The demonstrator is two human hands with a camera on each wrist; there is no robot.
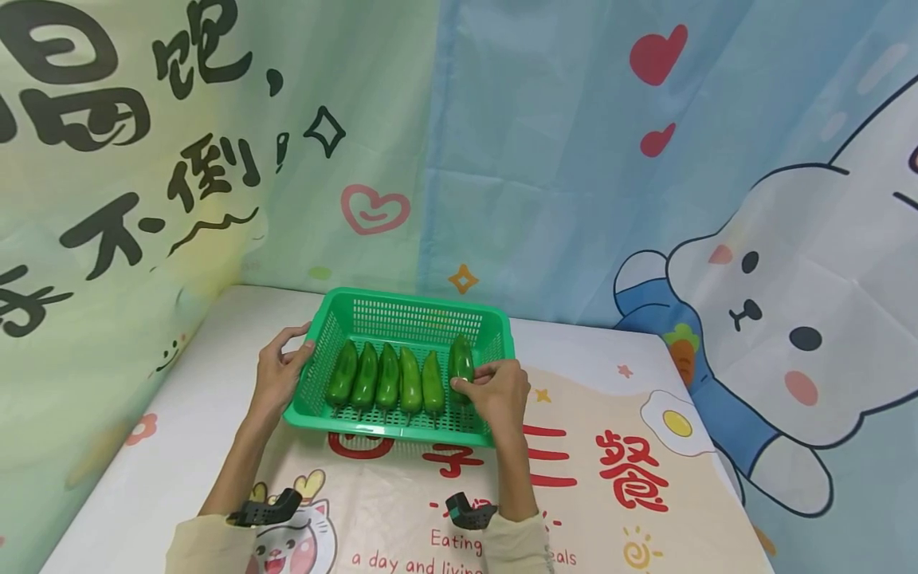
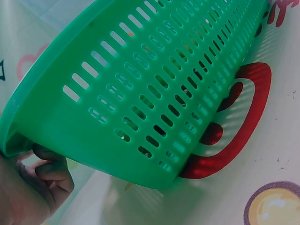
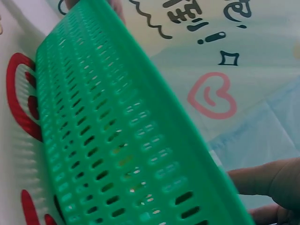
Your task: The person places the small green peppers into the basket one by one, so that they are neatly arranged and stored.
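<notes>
A green plastic basket (image 1: 402, 434) with slotted walls stands on the table, and several green peppers (image 1: 388, 379) lie side by side in it, stems toward the near wall. At the basket's left side my left hand (image 1: 277, 373) grips the rim; the left wrist view shows its curled fingers (image 2: 54, 176) beneath the rim. My right hand (image 1: 502, 395) reaches over the right end and pinches the rightmost green pepper (image 1: 461, 356) between thumb and fingers. That pepper sits a little apart from the row. In the right wrist view the basket wall hides the peppers and most of this hand.
A printed cloth (image 1: 602, 510) with red lettering covers the table in front of the basket. Behind it hangs a cartoon curtain (image 1: 559, 199), close to the basket's far rim. Both wrists wear a black camera mount (image 1: 469, 512).
</notes>
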